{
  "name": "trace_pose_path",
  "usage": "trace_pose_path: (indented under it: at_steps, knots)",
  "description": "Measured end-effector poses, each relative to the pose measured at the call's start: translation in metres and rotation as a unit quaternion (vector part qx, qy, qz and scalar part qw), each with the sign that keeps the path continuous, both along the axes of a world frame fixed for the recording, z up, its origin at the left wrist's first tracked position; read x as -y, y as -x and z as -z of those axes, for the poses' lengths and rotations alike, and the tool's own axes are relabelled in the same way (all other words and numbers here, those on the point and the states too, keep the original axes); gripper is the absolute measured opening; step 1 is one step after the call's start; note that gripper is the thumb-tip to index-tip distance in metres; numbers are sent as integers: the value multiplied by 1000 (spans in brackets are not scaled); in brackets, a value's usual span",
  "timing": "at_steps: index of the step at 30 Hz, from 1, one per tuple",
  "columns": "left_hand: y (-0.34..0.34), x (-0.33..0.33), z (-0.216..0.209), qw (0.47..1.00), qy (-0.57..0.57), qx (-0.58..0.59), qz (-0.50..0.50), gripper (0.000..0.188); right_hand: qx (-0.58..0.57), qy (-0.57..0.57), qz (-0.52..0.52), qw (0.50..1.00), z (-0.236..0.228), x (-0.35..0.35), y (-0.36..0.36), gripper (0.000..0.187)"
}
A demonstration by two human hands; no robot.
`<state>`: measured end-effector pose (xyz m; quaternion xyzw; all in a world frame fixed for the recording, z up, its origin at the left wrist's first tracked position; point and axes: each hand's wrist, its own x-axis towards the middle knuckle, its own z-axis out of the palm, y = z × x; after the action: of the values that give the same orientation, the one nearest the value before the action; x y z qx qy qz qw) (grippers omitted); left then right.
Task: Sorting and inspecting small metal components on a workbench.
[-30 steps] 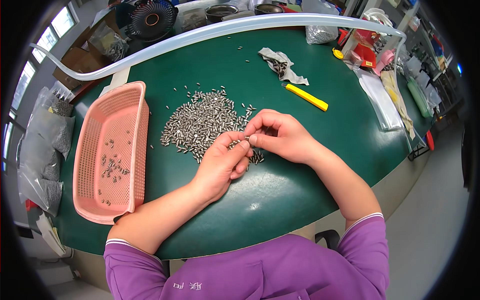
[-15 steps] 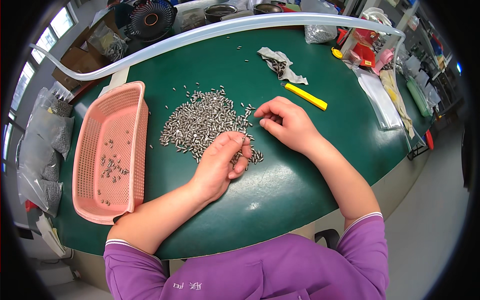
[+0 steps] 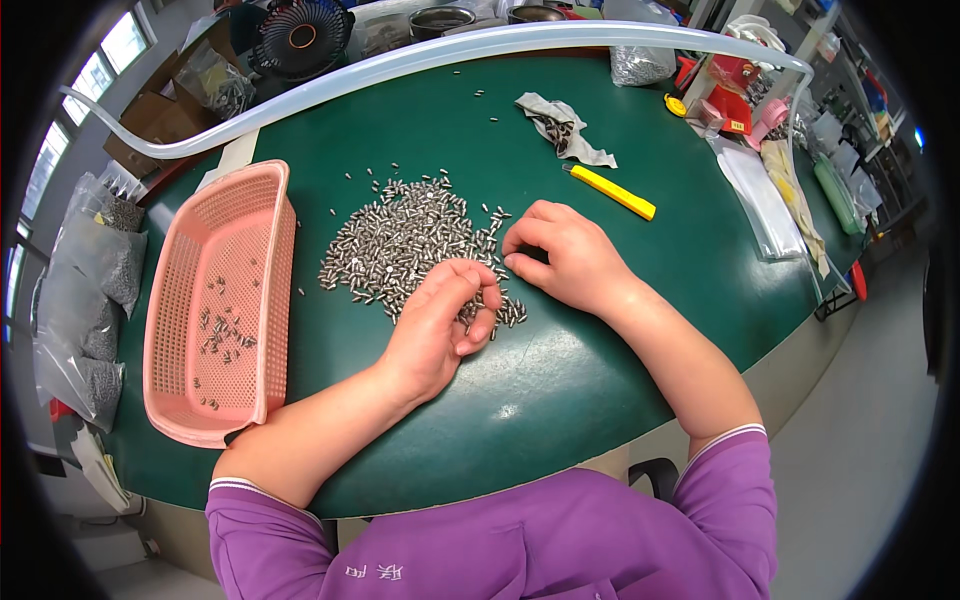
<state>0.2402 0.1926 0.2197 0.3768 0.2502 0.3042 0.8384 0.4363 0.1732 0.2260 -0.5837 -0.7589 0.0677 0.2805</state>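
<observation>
A heap of small shiny metal pins, short and pointed, lies on the green tabletop. My left hand rests at the near right side of the heap. Its fingers are curled and the thumb is bent toward the index finger; whatever they hold is hidden. At the heap's right edge is my right hand, palm down. Its thumb and index fingertips come together in a pinch beside several loose pins, and I cannot make out what is between them. Left of the heap stands a pink perforated plastic basket with several pins on its bottom.
Beyond my right hand lie a yellow utility knife and a crumpled white cloth with dark pieces on it. A translucent hose arches across the back. Filled plastic bags stand at the left, a black fan behind.
My right hand has shifted slightly left and nearer to me, its fingertips now closer together at the heap's edge. My left hand has barely moved.
</observation>
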Motion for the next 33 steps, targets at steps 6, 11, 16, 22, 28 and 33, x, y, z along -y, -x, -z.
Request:
trace_pose_path:
  at_steps: [6, 11, 16, 22, 28, 33]
  knots:
    - [-1, 0, 0, 1000, -1, 5, 4, 14, -43, -24, -43, 998, 5, -2, 0, 9]
    - [-1, 0, 0, 1000, 1, -1, 1, 14, 20, -9, -54, 998, -6, 2, 0, 8]
    - [-2, 0, 3, 1000, -1, 8, 11, 12, 4, -2, -56, 998, -6, 3, -2, 9]
    - [-1, -1, 1, 1000, -9, -11, 26, 11, -106, -33, -127, 986, -19, 6, 7, 13]
    - [-2, 0, 1, 999, -16, -17, 33, 10, -139, -34, -147, 979, -17, 6, 6, 16]
    - [-2, 0, 0, 1000, -3, -6, 25, 12, -34, -3, -85, 996, -9, 6, -7, 17]
